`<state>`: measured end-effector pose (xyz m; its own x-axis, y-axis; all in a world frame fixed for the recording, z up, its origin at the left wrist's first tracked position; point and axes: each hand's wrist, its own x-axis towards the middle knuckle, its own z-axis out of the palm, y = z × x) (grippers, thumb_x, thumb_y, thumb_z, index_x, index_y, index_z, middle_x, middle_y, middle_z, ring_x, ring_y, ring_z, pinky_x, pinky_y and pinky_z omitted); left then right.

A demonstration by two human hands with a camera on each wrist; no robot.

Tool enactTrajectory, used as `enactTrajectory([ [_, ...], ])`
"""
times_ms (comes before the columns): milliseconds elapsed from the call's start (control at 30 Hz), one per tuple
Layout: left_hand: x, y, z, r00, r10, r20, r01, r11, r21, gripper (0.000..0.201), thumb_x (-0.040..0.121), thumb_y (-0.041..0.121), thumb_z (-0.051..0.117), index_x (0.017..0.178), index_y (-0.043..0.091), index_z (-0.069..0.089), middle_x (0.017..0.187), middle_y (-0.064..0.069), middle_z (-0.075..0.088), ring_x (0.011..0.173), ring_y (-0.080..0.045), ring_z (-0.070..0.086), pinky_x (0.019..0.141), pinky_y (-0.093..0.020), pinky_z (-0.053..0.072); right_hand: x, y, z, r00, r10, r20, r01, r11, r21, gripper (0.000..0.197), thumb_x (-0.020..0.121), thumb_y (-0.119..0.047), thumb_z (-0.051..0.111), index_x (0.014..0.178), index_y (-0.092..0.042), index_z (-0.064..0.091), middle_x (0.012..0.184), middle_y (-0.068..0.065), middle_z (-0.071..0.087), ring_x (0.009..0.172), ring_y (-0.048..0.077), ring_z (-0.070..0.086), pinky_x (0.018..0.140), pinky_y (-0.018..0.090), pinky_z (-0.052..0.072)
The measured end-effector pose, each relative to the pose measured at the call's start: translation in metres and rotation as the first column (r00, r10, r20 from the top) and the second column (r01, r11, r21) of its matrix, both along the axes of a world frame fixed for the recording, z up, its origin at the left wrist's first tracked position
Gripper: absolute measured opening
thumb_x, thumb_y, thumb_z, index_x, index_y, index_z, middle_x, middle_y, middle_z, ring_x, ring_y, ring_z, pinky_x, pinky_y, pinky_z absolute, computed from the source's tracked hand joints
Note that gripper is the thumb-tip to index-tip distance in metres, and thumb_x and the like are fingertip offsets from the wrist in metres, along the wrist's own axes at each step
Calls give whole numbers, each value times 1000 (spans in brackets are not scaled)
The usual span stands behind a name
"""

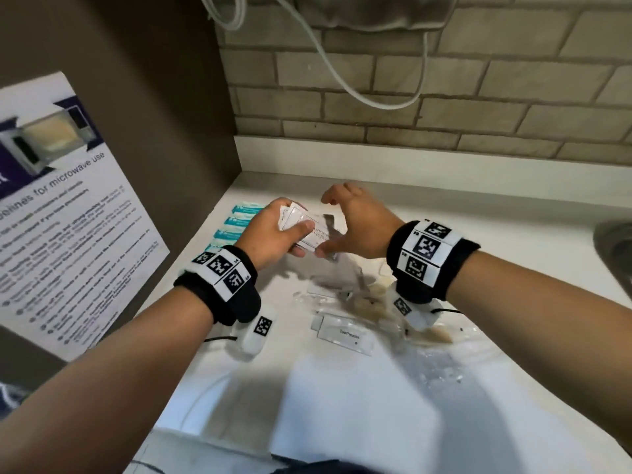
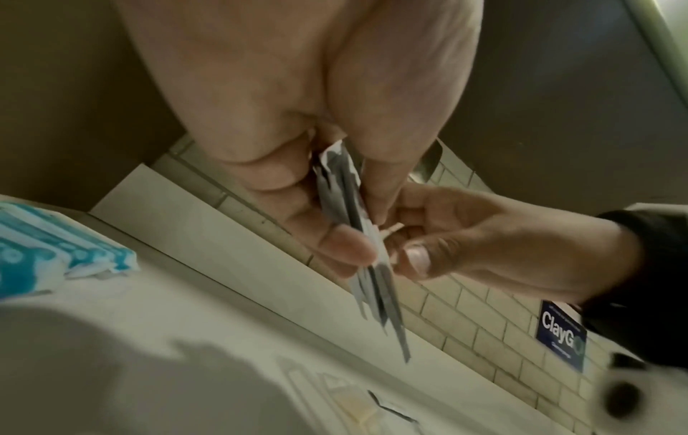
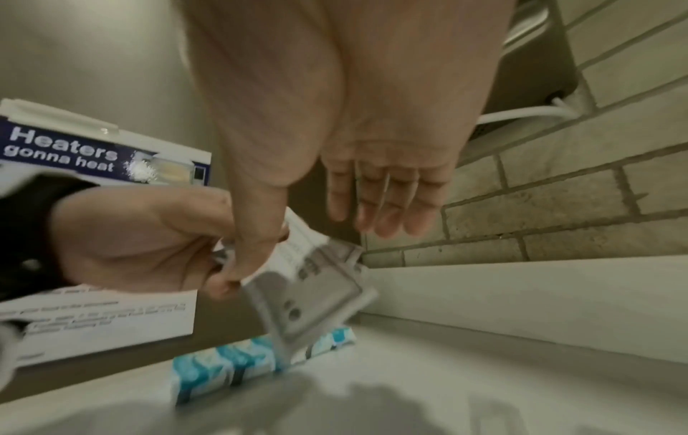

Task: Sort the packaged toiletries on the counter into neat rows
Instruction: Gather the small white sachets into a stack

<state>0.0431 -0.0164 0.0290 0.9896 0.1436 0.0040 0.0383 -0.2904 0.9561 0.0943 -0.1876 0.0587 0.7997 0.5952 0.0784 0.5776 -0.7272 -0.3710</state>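
Note:
My left hand (image 1: 294, 230) grips a fanned stack of white sachets (image 1: 319, 234) above the back of the white counter (image 1: 359, 405). In the left wrist view the sachets (image 2: 376, 294) show edge-on between thumb and fingers. My right hand (image 1: 325, 225) is beside the stack. Its thumb (image 3: 253, 235) touches the sachets (image 3: 312, 282), while its four fingers (image 3: 372, 212) stay straight and clear of them. A row of several teal packets (image 1: 236, 222) lies along the left wall. One white toothpaste sachet (image 1: 345, 335) lies flat nearer to me.
Clear plastic bags with beige items (image 1: 369, 302) lie on the counter under my right wrist. A microwave-use poster (image 1: 68, 217) hangs on the left wall. Behind is a tiled wall with a drooping white cable (image 1: 342, 73). A sink edge (image 1: 615, 248) shows at the far right.

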Motion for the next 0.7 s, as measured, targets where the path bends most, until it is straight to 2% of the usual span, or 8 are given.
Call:
enactTrajectory([
  [67, 3, 15, -2, 999, 28, 16, -27, 1000, -9, 20, 91, 14, 65, 107, 11, 54, 102, -10, 69, 86, -24, 72, 66, -35, 60, -11, -1, -13, 998, -57, -16, 56, 997, -62, 97, 61, -53, 83, 137, -11, 38, 133, 7, 45, 121, 25, 43, 101, 41, 42],
  [133, 6, 25, -2, 999, 36, 25, -35, 999, -16, 23, 91, 12, 64, 110, 12, 50, 105, -9, 65, 88, -22, 71, 60, -29, 60, -24, -5, -26, 996, -32, -79, 13, 972, -236, 106, 65, -58, 77, 145, -11, 27, 141, 8, 38, 127, 25, 38, 105, 43, 39],
  [233, 6, 32, -3, 999, -18, 47, 19, 999, -34, 38, 90, 9, 65, 119, 21, 43, 112, -9, 56, 87, -20, 71, 57, -26, 59, -53, 0, -48, 958, 159, -239, -254, 858, -447, 103, 70, -61, 71, 149, -16, 21, 149, 4, 31, 134, 25, 30, 115, 42, 28],
  [300, 5, 33, -5, 997, -68, 48, 70, 997, -33, 49, 90, 8, 65, 125, 30, 38, 111, -10, 55, 86, -20, 72, 59, -29, 60, -63, 7, -66, 926, 259, -274, -369, 773, -516, 101, 65, -59, 65, 150, -28, 20, 153, -2, 25, 140, 27, 22, 116, 42, 24],
  [400, 5, 32, -11, 990, -142, 25, 143, 990, -9, 49, 92, 9, 62, 129, 33, 41, 109, -8, 58, 87, -19, 73, 65, -33, 61, -62, 12, -76, 940, 162, -300, -306, 789, -533, 92, 66, -55, 65, 145, -44, 20, 154, -5, 19, 141, 30, 15, 111, 49, 32],
  [533, 6, 30, -20, 976, -215, 11, 215, 976, 11, 38, 93, 9, 60, 123, 31, 51, 111, -9, 62, 90, -19, 72, 67, -37, 62, -52, 4, -62, 968, 119, -221, -226, 798, -558, 72, 85, -44, 59, 148, -25, 29, 150, 2, 31, 137, 25, 26, 112, 37, 27],
  [633, 8, 29, -26, 966, -256, 12, 256, 966, 18, 32, 93, 11, 60, 116, 32, 58, 116, -8, 61, 93, -20, 71, 72, -37, 61, -41, -15, -59, 978, -6, -209, -112, 829, -549, 69, 85, -44, 60, 146, -29, 32, 146, 1, 35, 130, 28, 36, 108, 43, 36],
  [700, 8, 29, -28, 961, -277, -10, 277, 959, 53, 30, 93, 17, 63, 110, 41, 62, 123, -4, 60, 101, -21, 68, 82, -41, 59, -36, -28, -57, 976, -38, -214, -91, 824, -559, 66, 87, -42, 59, 146, -31, 31, 146, 0, 35, 129, 28, 38, 107, 41, 37],
])
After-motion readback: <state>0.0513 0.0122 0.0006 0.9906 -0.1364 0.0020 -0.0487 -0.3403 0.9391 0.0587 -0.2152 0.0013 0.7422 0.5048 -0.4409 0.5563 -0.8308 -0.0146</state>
